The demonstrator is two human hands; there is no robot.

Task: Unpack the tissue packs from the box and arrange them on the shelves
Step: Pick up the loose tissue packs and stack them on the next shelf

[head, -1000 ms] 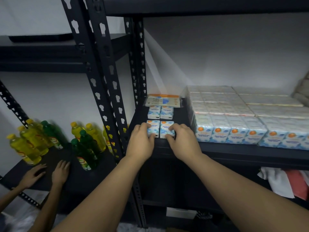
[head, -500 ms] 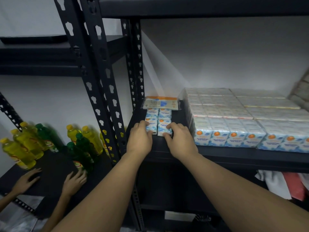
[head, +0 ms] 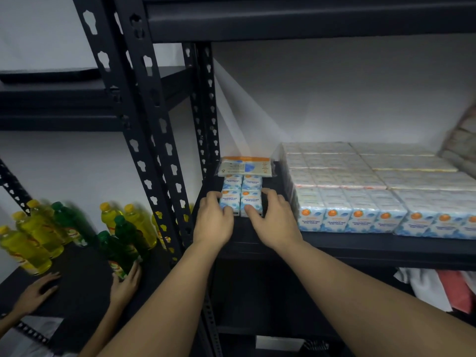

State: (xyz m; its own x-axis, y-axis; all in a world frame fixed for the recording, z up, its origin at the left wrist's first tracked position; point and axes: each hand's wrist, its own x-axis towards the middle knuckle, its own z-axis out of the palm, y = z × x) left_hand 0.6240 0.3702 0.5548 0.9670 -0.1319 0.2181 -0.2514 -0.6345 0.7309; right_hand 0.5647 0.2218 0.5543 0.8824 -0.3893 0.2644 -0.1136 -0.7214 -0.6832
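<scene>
Blue-white tissue packs (head: 240,199) on shelf (head: 360,243), cupped between left hand (head: 213,222) and right hand (head: 274,222), fingers half-curled.

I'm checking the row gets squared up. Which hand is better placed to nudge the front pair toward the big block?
Probably the left hand: it sits on the front pair's outer side, away from the big block, while the right hand lies between them.

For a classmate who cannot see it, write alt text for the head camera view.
Two bare hands, left hand and right hand, press against two small blue-and-white tissue packs at the front of a black metal shelf. A large block of wrapped tissue packs sits to the right.
</scene>
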